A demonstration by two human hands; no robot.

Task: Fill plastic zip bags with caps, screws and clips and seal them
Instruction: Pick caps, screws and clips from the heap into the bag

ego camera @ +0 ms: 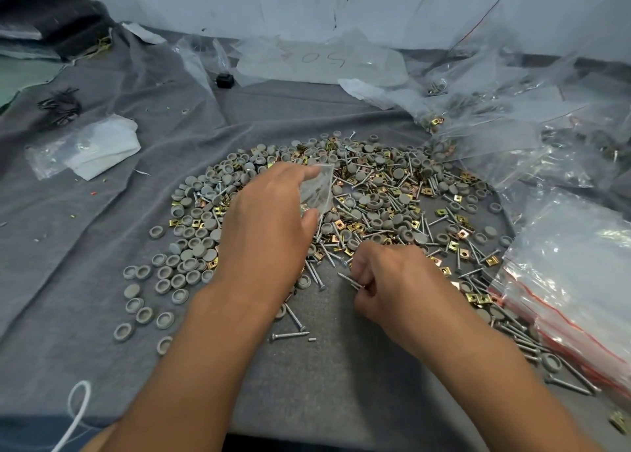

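Note:
A wide heap of grey round caps (191, 250), silver screws (403, 192) and brass square clips (440, 212) is spread on a grey cloth. My left hand (269, 219) hovers over the heap's middle and pinches a small clear zip bag (317, 188) that holds a few parts. My right hand (389, 281) is at the heap's near edge, its curled fingers gripping a few screws (351, 281) whose tips stick out to the left.
A stack of empty red-striped zip bags (573, 281) lies at the right. Filled bags (512, 117) pile up at the back right. Crumpled plastic (317, 59) sits at the back, a small bag with white paper (85, 147) at the left, black clips (61, 105) beyond.

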